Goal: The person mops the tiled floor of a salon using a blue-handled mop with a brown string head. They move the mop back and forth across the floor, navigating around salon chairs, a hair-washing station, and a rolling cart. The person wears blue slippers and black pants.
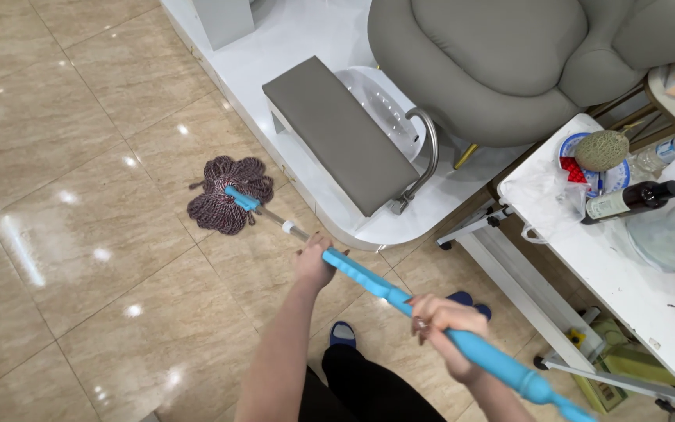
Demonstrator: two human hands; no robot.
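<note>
**Mop head on the tiles beside the white platform**

The mop head (228, 194), a bundle of dark purple-brown strings, lies spread flat on the beige tile floor (80, 234), just beside the curved edge of the white platform (318, 211) which carries the grey footrest (337, 133) and the grey chair (501, 62). The tiles around it are shiny, with light reflections, but I cannot tell which part is already wiped and which part is left; no dirt or wet trace is clearly visible.

From the mop head the blue handle (369, 280) goes diagonally toward the lower right of the view. The left hand (316, 262) is closed around the handle lower down, near the metal part of the shaft. The right hand (441, 322) is closed around the handle higher up, with the fingers wrapped fully around it. Both hands grip only the handle.

On the right stands a white table (611, 273) with a dark bottle (633, 200) and a melon (601, 150) on it, well apart from the mop.
</note>
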